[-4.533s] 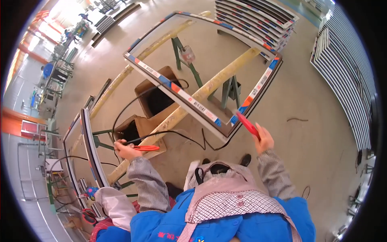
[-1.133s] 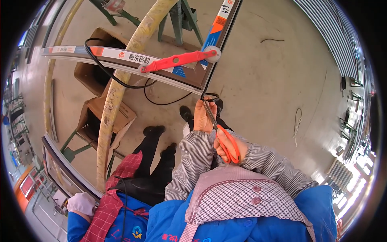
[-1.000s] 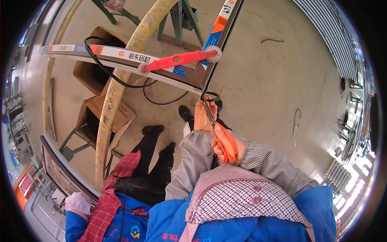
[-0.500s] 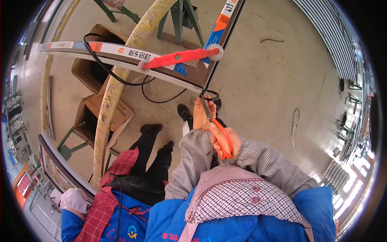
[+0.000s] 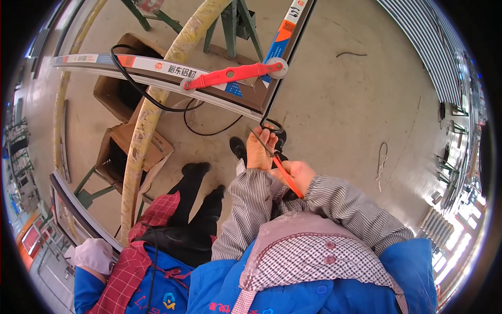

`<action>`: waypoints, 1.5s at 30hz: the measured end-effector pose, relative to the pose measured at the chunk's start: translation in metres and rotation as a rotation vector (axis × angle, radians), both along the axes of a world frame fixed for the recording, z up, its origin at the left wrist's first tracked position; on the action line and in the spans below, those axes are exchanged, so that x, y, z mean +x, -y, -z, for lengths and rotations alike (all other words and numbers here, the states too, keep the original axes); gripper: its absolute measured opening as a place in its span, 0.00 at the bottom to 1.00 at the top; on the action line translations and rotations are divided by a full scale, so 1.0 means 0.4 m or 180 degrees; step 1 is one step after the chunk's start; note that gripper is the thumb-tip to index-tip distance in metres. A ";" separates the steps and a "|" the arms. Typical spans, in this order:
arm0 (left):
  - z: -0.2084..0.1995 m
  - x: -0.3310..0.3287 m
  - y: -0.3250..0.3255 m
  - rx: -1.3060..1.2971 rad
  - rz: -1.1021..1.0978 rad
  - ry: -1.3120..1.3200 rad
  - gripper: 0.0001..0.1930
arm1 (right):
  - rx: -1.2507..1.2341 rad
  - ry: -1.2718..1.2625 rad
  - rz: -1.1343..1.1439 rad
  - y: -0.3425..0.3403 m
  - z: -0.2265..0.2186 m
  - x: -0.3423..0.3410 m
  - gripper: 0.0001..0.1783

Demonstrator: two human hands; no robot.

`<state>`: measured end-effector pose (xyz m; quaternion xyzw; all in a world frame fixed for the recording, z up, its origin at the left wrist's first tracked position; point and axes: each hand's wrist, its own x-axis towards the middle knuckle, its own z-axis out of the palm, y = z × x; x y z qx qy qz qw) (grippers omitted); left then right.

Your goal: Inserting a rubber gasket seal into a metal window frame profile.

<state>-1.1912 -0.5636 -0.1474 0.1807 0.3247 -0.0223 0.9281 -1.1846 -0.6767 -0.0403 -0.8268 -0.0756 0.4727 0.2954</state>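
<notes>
My right hand is closed around the orange-handled scissors, which are turned nearly edge-on. Their dark blades slant up and left across my left hand. The left fingers are curled together at a black rubber strip, pinching it just below the near corner of a brown and silver metal frame. From that corner the strip hangs in a small loop. A red bar with round ends spans the corner, reaching from one side of the frame to the other.
A yellow-wrapped curved bar runs under the frame on the left, with cardboard boxes beside it. Green stands are beyond. A co-worker in a red checked apron is close on my left. Long metal profiles lie at far right.
The scissors have turned from showing their broad handle loops to edge-on, and their blades have drawn down from the frame corner. My left fingers have curled up at the strip's loop.
</notes>
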 end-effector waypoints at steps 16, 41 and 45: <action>-0.101 0.014 -0.077 0.0877 -0.0165 -0.0837 0.08 | 0.0535 -0.0198 0.1812 -0.069 0.121 0.176 0.18; -0.093 0.080 -0.053 0.1557 0.0422 -0.1071 0.07 | 0.0244 0.0881 0.1501 -0.110 0.157 0.186 0.18; -0.092 0.081 -0.052 0.1517 0.0431 -0.1088 0.07 | 0.0181 0.1230 0.1601 -0.114 0.162 0.193 0.16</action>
